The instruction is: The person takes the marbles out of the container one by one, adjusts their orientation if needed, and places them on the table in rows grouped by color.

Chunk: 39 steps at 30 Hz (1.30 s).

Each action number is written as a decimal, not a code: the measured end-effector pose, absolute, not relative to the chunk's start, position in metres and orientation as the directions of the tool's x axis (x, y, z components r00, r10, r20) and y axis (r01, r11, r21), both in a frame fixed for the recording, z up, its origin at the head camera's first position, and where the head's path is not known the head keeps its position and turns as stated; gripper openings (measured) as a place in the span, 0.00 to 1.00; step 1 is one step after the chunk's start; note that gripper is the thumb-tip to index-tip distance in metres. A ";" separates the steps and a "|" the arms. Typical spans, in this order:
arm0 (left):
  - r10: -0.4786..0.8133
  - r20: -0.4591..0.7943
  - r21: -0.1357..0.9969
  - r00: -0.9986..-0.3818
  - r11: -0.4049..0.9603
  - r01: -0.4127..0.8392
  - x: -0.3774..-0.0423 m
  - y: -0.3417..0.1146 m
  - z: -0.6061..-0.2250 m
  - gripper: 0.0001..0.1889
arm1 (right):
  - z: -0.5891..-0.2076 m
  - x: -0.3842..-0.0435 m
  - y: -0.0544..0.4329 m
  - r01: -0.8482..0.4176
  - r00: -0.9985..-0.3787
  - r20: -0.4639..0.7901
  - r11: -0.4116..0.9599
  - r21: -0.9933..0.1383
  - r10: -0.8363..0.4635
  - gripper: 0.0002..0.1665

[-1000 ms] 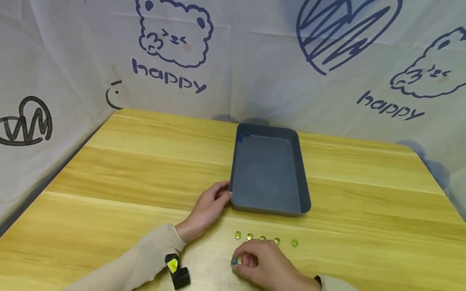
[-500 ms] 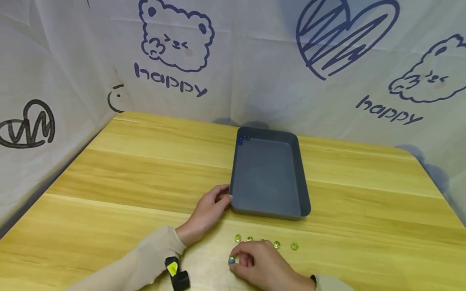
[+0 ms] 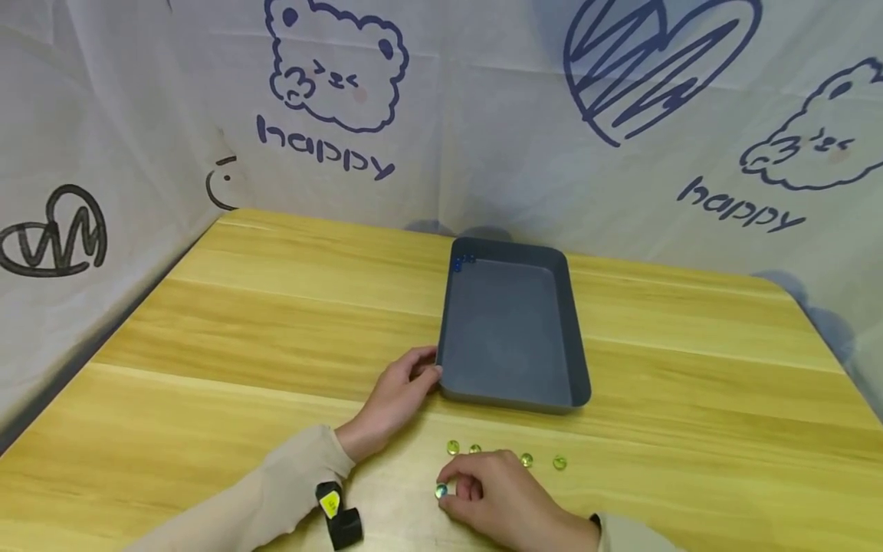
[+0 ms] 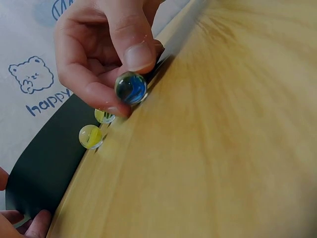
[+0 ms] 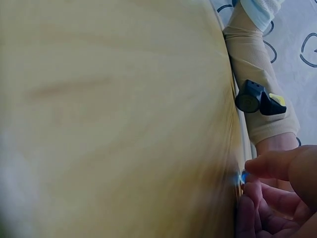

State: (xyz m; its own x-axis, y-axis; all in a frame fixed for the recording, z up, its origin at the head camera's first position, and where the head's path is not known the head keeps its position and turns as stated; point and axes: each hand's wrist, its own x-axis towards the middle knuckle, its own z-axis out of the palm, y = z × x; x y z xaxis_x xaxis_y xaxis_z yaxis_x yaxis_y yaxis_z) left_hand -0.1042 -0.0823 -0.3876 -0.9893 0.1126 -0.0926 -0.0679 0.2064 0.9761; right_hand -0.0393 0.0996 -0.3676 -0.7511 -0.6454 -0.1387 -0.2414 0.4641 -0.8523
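Between thumb and forefinger, my right hand (image 3: 507, 494) pinches a clear glass marble with a blue swirl (image 4: 131, 88), low over the wooden table in front of me. In the head view my left hand (image 3: 393, 399) rests at the near left corner of a dark grey rectangular tray (image 3: 513, 402), its fingers at the outer wall. Yellow-green marbles (image 3: 559, 462) stand in a row between the tray and my right hand, which partly hides the row. Several dark blue marbles (image 3: 458, 265) lie inside the tray's far left corner.
The wooden table (image 3: 276, 330) reaches back to a white cloth (image 3: 497, 153) with drawn bears, hearts and lettering. A black wrist camera (image 3: 338, 517) is strapped at my left sleeve.
The right hand keeps its pinch on the blue marble, which has turned slightly in the fingers and shifted a little. The left hand and tray stay in place; the head view tilts slightly.
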 end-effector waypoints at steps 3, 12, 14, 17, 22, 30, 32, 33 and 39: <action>0.116 -0.093 0.976 -0.989 0.207 -0.067 -0.105 -0.082 -0.388 0.22 | -0.367 -0.040 0.101 -0.242 -0.749 -0.141 0.466 -0.851 -0.647 0.07; 0.113 -0.100 0.974 -0.989 0.214 -0.074 -0.104 -0.081 -0.387 0.22 | -0.367 -0.040 0.102 -0.231 -0.748 -0.141 0.454 -0.861 -0.648 0.08; 0.116 -0.099 0.975 -0.988 0.209 -0.073 -0.104 -0.081 -0.387 0.22 | -0.367 -0.040 0.102 -0.230 -0.747 -0.142 0.453 -0.861 -0.649 0.08; 0.118 -0.099 0.976 -0.988 0.205 -0.073 -0.105 -0.081 -0.387 0.22 | -0.367 -0.040 0.103 -0.220 -0.743 -0.156 0.458 -0.861 -0.651 0.09; 0.112 -0.102 0.974 -0.988 0.213 -0.076 -0.104 -0.082 -0.387 0.22 | -0.366 -0.040 0.102 -0.192 -0.737 -0.188 0.467 -0.863 -0.649 0.09; 0.111 -0.103 0.973 -0.988 0.216 -0.078 -0.104 -0.082 -0.386 0.22 | -0.366 -0.039 0.103 -0.199 -0.744 -0.171 0.459 -0.866 -0.646 0.10; 0.110 -0.104 0.973 -0.988 0.216 -0.079 -0.104 -0.082 -0.386 0.22 | -0.366 -0.039 0.103 -0.195 -0.744 -0.174 0.458 -0.867 -0.646 0.10; 0.110 -0.104 0.973 -0.988 0.215 -0.079 -0.104 -0.082 -0.386 0.22 | -0.366 -0.039 0.103 -0.194 -0.743 -0.176 0.459 -0.867 -0.646 0.10; 0.114 -0.105 0.974 -0.988 0.212 -0.079 -0.105 -0.082 -0.387 0.22 | -0.365 -0.039 0.103 -0.189 -0.739 -0.186 0.466 -0.864 -0.647 0.11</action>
State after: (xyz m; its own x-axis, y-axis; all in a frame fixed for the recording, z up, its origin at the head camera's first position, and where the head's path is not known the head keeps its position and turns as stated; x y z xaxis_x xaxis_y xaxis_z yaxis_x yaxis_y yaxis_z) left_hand -0.1046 -0.0820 -0.3867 -0.9880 0.1136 -0.1046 -0.0788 0.2118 0.9741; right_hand -0.0395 0.1029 -0.3651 -0.7393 -0.6471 -0.1865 -0.1895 0.4656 -0.8645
